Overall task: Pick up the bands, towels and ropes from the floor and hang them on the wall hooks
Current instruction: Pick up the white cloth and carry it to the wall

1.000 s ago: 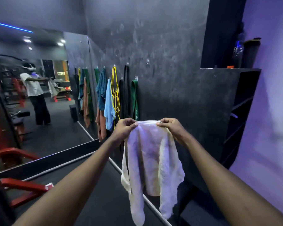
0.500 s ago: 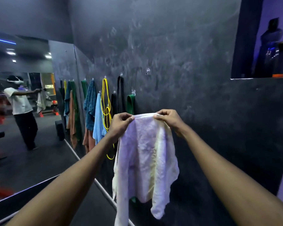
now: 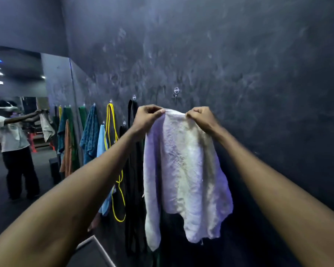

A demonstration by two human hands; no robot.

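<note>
Both hands pinch white towel (image 3: 183,170) just below bare hook (image 3: 176,91)

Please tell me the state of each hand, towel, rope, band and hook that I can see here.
left hand: pinching the white towel's top edge
right hand: pinching the same edge
white towel: held up, hanging loose, not yet hooked
empty hook: free, just above the towel
yellow rope: hung on a hook
light blue towel: hung
black band: hung
</note>
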